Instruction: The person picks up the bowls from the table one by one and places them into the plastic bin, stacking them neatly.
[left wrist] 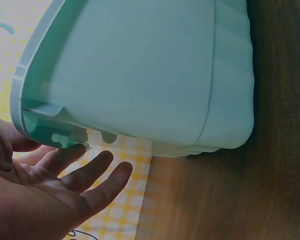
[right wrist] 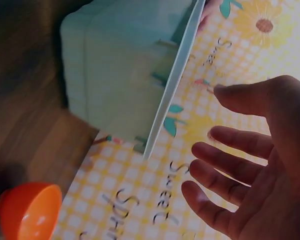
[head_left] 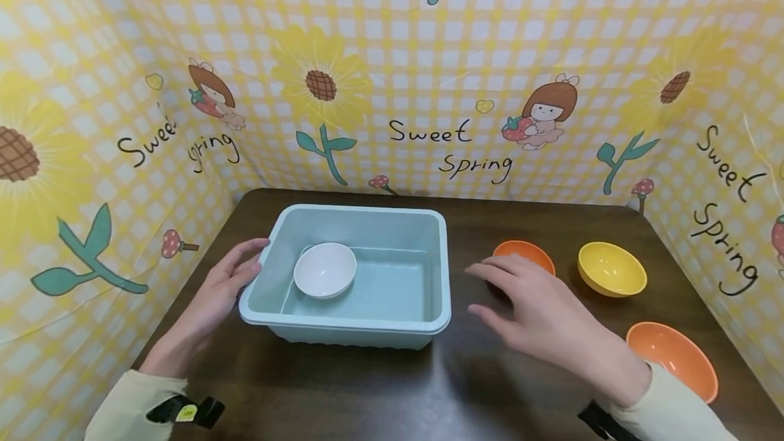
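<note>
A light blue plastic basin (head_left: pixel 355 333) stands on the table, with a white bowl (head_left: pixel 325 270) inside on its left side. At the basin's left rim is my left hand (head_left: pixel 217 291); the left wrist view shows its fingers (left wrist: pixel 102 167) spread loosely below the rim. My right hand (head_left: pixel 545 312) hovers to the right of the basin, fingers apart and nothing held. Partly hidden behind that hand is an orange bowl (head_left: pixel 528 252). In the right wrist view the hand (right wrist: pixel 255 165) is apart from both the basin (right wrist: pixel 120 75) and the orange bowl (right wrist: pixel 32 212).
A yellow bowl (head_left: pixel 612 269) sits at the right of the dark wooden table (head_left: pixel 343 393). Nearer me, a larger orange bowl (head_left: pixel 674 359) lies by the right edge, partly behind the right forearm. Yellow checked cloth (head_left: pixel 416 73) walls the table's back and sides.
</note>
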The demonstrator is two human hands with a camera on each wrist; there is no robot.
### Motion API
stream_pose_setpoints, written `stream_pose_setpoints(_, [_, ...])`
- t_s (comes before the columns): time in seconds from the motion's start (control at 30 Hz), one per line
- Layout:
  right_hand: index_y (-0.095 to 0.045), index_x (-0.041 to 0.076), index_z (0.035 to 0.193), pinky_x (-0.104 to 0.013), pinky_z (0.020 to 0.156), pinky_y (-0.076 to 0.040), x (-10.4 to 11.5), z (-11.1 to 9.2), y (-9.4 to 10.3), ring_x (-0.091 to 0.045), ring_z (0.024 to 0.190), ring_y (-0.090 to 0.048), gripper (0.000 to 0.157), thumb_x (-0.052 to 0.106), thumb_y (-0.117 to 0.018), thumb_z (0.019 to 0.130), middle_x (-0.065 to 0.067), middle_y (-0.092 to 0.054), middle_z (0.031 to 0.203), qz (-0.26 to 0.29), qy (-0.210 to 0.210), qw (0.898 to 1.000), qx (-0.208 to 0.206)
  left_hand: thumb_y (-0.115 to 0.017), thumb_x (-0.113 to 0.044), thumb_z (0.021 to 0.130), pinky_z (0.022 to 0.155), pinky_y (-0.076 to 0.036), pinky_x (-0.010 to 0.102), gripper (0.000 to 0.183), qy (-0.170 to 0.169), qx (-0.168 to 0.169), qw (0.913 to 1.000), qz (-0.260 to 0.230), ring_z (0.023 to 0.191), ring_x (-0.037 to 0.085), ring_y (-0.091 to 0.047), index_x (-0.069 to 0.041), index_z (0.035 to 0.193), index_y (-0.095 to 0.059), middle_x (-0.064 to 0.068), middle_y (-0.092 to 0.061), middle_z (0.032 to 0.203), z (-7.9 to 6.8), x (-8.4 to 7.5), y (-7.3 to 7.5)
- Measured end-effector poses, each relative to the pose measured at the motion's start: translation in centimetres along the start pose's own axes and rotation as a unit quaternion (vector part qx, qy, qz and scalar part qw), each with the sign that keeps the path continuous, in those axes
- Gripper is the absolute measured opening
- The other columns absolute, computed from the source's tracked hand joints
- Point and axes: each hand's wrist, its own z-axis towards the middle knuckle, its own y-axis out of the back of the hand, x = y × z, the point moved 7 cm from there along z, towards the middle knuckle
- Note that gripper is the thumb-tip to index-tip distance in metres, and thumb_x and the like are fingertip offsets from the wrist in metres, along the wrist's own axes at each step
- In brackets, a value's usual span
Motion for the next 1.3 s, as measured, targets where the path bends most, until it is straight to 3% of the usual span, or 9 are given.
stream_pose_setpoints(0.2, [-0.072,0.014,0.131,-0.05,0.091,-0.055,-2.2,-3.2,0.5,-0.026,0.117,-0.065,0.055,0.033,-0.091,0.083,-0.004,-0.067,0.13,-0.013,-0.05,0.999,0.016,-0.04,-0.033,0.116,0.082,-0.056,0.036,0.053,0.0,-0.008,1.0,0.002,0.111,0.018,-0.065,-0.01,0.162,-0.028,0.029,-0.048,0.15,0.0,-0.1,0.2])
stream_pose_setpoints(0.43, [-0.069,0.014,0.135,-0.056,0.09,-0.052,-4.5,-6.0,1.4,-0.03,0.115,-0.065,0.065,0.034,-0.094,0.078,-0.004,-0.068,0.13,-0.044,-0.066,0.997,0.018,-0.039,-0.032,0.116,0.083,-0.056,0.034,0.053,0.002,-0.008,0.9999,0.007,0.113,0.017,-0.064,-0.011,0.163,-0.027,0.029,-0.047,0.152,0.2,0.0,0.1])
stream_pose_setpoints(0.7, [-0.058,0.012,0.147,-0.061,0.095,-0.047,-7.3,-8.9,2.5,-0.038,0.123,-0.06,0.085,0.037,-0.096,0.075,-0.013,-0.065,0.136,-0.051,-0.116,0.991,0.036,-0.038,-0.032,0.116,0.085,-0.055,0.033,0.053,0.003,-0.004,0.9999,0.01,0.119,0.019,-0.061,-0.011,0.164,-0.027,0.027,-0.044,0.157,0.3,-0.1,0.1])
stream_pose_setpoints(0.87, [-0.053,0.014,0.151,-0.064,0.087,-0.047,-9.3,-10.9,3.0,-0.036,0.108,-0.062,0.097,0.049,-0.096,0.072,-0.018,-0.063,0.133,-0.076,-0.15,0.984,0.064,-0.039,-0.034,0.116,0.085,-0.055,0.033,0.054,0.004,-0.006,0.9999,0.012,0.118,0.019,-0.061,-0.011,0.164,-0.027,0.028,-0.045,0.156,0.2,0.0,0.1])
stream_pose_setpoints(1.0, [-0.053,0.01,0.15,-0.064,0.083,-0.046,-10.7,-12.4,3.2,-0.039,0.109,-0.059,0.105,0.052,-0.098,0.066,-0.021,-0.064,0.13,-0.092,-0.16,0.98,0.069,-0.039,-0.034,0.116,0.085,-0.055,0.034,0.054,0.006,-0.006,0.9999,0.01,0.118,0.019,-0.061,-0.011,0.164,-0.027,0.028,-0.044,0.156,0.2,0.1,0.1])
stream_pose_setpoints(1.3, [-0.056,0.003,0.142,-0.067,0.076,-0.045,-13.9,-16.1,3.5,-0.046,0.109,-0.055,0.103,0.051,-0.099,0.061,-0.027,-0.062,0.13,-0.116,-0.185,0.974,0.061,-0.039,-0.034,0.116,0.085,-0.055,0.034,0.055,0.011,-0.004,0.9999,0.011,0.119,0.019,-0.062,-0.013,0.165,-0.026,0.026,-0.044,0.157,0.2,0.3,0.0])
